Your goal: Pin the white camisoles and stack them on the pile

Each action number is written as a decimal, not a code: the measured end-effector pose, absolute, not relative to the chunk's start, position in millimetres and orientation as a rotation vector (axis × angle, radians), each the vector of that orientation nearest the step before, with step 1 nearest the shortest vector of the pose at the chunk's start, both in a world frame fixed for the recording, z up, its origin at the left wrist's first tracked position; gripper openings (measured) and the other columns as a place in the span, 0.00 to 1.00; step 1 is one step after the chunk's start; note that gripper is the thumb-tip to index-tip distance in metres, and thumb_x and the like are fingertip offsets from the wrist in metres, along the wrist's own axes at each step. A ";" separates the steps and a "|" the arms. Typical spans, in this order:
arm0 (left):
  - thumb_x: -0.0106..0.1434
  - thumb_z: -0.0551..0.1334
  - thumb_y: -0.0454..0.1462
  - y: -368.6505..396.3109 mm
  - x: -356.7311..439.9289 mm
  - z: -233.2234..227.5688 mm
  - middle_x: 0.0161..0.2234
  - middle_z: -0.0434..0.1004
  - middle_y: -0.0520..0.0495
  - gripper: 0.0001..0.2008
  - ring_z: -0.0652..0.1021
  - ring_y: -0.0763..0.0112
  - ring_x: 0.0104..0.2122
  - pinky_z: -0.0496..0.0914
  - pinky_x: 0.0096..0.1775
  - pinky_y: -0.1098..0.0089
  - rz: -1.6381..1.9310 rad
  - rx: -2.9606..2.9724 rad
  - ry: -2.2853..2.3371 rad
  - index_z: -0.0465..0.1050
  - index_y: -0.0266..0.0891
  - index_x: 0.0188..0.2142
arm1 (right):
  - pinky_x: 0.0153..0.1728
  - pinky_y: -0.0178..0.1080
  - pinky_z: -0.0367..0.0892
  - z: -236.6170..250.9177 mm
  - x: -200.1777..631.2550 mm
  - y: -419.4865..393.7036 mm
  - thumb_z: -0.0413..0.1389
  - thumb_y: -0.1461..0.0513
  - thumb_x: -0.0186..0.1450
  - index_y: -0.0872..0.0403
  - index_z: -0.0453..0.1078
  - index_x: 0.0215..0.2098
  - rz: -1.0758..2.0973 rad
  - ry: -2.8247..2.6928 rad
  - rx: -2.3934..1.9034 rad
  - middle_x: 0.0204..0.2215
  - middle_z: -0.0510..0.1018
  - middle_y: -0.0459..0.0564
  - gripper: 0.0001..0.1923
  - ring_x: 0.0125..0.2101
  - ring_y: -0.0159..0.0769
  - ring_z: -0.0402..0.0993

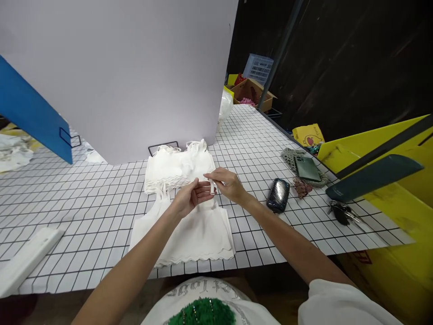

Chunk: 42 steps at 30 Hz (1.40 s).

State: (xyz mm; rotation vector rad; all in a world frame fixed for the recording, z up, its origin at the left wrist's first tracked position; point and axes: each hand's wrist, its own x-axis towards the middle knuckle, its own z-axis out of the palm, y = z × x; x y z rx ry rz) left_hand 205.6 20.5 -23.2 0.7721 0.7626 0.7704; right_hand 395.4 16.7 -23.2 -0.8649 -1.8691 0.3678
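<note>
1. Nearest: my shirt, white w/ green patch (203, 311), bottom edge of view; both forearms reach fwd over the table (84, 203) edge.
2. White top (189, 230) lies flat on the grid-pattern table right in front of me, scalloped hem toward me.
3. My left hand (189, 198) & right hand (228, 183) are close together just above the top's upper edge, fingertips nearly meeting.
4. Both pinch a thin white strap (212, 186) of that top; left fingers closed on it from the left, right thumb + forefinger closed on it from the right. Strap is lifted a bit off the cloth.
5. Just behind hands: stack of folded white garments (176, 169), touching the near top's upper part.
6. Right of me, apart from the cloth: dark glossy case (278, 195), then a green phone (306, 168) on a knitted pouch, keys (341, 212) nearer the table's right edge.
7. Left near edge: white flat strip (27, 257).
8. Farther: grey backdrop board (128, 76) standing behind the stack, blue board (30, 113) at left.
9. Far right bg: yellow panels (389, 149), cardboard box (252, 92), blue basket (259, 67); contents too small to tell.
</note>
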 end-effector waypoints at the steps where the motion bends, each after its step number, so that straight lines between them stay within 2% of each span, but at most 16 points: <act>1: 0.68 0.63 0.44 17.2 204.5 -20.2 0.38 0.83 0.37 0.15 0.83 0.63 0.38 0.77 0.50 0.60 0.750 0.720 0.737 0.79 0.32 0.37 | 0.41 0.44 0.74 -25.4 394.4 16.3 0.51 0.66 0.69 0.48 0.80 0.45 0.366 -1.875 -0.886 0.34 0.82 0.51 0.16 0.37 0.38 0.76; 4: 0.59 0.72 0.38 8.4 201.0 -19.3 0.36 0.83 0.41 0.10 0.83 0.67 0.37 0.78 0.46 0.66 0.714 0.724 0.742 0.80 0.33 0.37 | 0.45 0.47 0.73 -26.2 393.1 14.8 0.51 0.65 0.68 0.48 0.80 0.45 0.463 -1.851 -0.998 0.36 0.82 0.51 0.16 0.39 0.40 0.76; 8: 0.45 0.79 0.38 2.3 194.9 -24.6 0.29 0.81 0.45 0.17 0.79 0.72 0.29 0.77 0.37 0.68 0.764 0.834 0.877 0.81 0.33 0.33 | 0.48 0.48 0.73 -14.3 395.0 7.1 0.54 0.63 0.67 0.50 0.79 0.43 0.808 -1.764 -1.065 0.38 0.82 0.52 0.13 0.41 0.41 0.77; 11: 0.43 0.79 0.42 -1.7 190.8 -21.5 0.28 0.80 0.46 0.19 0.78 0.71 0.28 0.76 0.36 0.67 0.875 1.009 0.938 0.81 0.34 0.32 | 0.44 0.44 0.75 -2.5 394.6 -1.3 0.59 0.58 0.64 0.53 0.77 0.49 1.299 -1.759 -1.036 0.41 0.82 0.53 0.16 0.39 0.39 0.79; 13: 0.46 0.78 0.43 -5.3 189.2 -16.6 0.30 0.80 0.46 0.18 0.79 0.69 0.30 0.76 0.37 0.66 0.926 1.162 0.938 0.79 0.35 0.32 | 0.39 0.41 0.74 1.9 390.7 -6.1 0.62 0.56 0.62 0.54 0.78 0.48 1.403 -1.763 -1.076 0.40 0.82 0.52 0.17 0.36 0.37 0.78; 16: 0.52 0.74 0.43 -10.9 186.7 -13.3 0.33 0.79 0.46 0.15 0.79 0.68 0.33 0.76 0.38 0.66 0.968 1.344 0.934 0.77 0.36 0.34 | 0.32 0.37 0.71 0.8 380.9 -11.5 0.63 0.56 0.61 0.54 0.80 0.37 1.205 -1.755 -1.176 0.33 0.81 0.50 0.10 0.32 0.36 0.76; 18: 0.56 0.71 0.42 -13.9 181.6 -18.2 0.34 0.79 0.46 0.12 0.79 0.67 0.35 0.75 0.40 0.66 0.979 1.443 0.968 0.75 0.37 0.35 | 0.31 0.37 0.69 -3.4 375.4 -14.4 0.61 0.60 0.61 0.53 0.79 0.32 1.037 -1.815 -1.200 0.30 0.80 0.48 0.05 0.30 0.35 0.74; 21: 0.57 0.69 0.39 -17.6 164.8 -37.0 0.34 0.78 0.47 0.10 0.78 0.66 0.35 0.73 0.41 0.64 0.894 1.711 1.141 0.75 0.38 0.37 | 0.33 0.37 0.67 -10.9 371.6 -19.0 0.58 0.65 0.61 0.53 0.75 0.29 0.883 -1.917 -1.212 0.27 0.79 0.47 0.05 0.29 0.34 0.72; 25: 0.54 0.72 0.40 -21.8 137.6 -64.8 0.35 0.77 0.46 0.12 0.76 0.60 0.37 0.70 0.42 0.59 0.640 2.052 1.415 0.74 0.39 0.36 | 0.36 0.39 0.69 -22.0 368.0 -23.7 0.57 0.63 0.61 0.52 0.74 0.30 1.009 -1.849 -1.221 0.30 0.80 0.47 0.04 0.32 0.36 0.75; 28: 0.55 0.72 0.40 -22.7 129.1 -72.5 0.35 0.77 0.47 0.10 0.75 0.60 0.37 0.68 0.44 0.58 0.562 2.103 1.426 0.75 0.40 0.34 | 0.38 0.40 0.69 -36.0 361.5 -23.5 0.57 0.62 0.63 0.52 0.74 0.31 1.054 -1.854 -1.171 0.31 0.80 0.49 0.04 0.34 0.37 0.75; 31: 0.57 0.71 0.38 -22.1 130.6 -72.9 0.33 0.79 0.49 0.06 0.75 0.60 0.37 0.65 0.43 0.59 0.535 2.083 1.385 0.75 0.41 0.30 | 0.41 0.44 0.66 -56.8 356.0 -20.7 0.57 0.63 0.64 0.52 0.74 0.30 0.882 -2.017 -1.155 0.29 0.79 0.49 0.05 0.33 0.38 0.72; 34: 0.59 0.69 0.39 -23.4 133.5 -75.6 0.32 0.80 0.49 0.03 0.75 0.61 0.36 0.63 0.43 0.59 0.596 2.069 1.329 0.78 0.43 0.30 | 0.43 0.46 0.61 -76.2 355.1 -18.5 0.55 0.65 0.65 0.52 0.74 0.30 0.686 -2.202 -1.149 0.26 0.78 0.49 0.07 0.33 0.39 0.69; 39: 0.61 0.69 0.37 -30.9 135.1 -84.2 0.29 0.79 0.51 0.02 0.75 0.65 0.34 0.60 0.45 0.60 0.714 2.102 1.327 0.80 0.43 0.32 | 0.42 0.45 0.59 -81.2 352.3 -20.2 0.54 0.63 0.68 0.52 0.74 0.32 0.591 -2.171 -1.121 0.26 0.76 0.48 0.08 0.32 0.38 0.67; 42: 0.61 0.68 0.36 -33.8 136.2 -85.5 0.28 0.78 0.52 0.03 0.75 0.67 0.34 0.59 0.45 0.61 0.756 2.123 1.327 0.79 0.42 0.30 | 0.45 0.47 0.57 -76.0 343.8 -22.3 0.55 0.64 0.67 0.51 0.72 0.32 0.573 -2.112 -1.111 0.27 0.76 0.46 0.06 0.35 0.39 0.67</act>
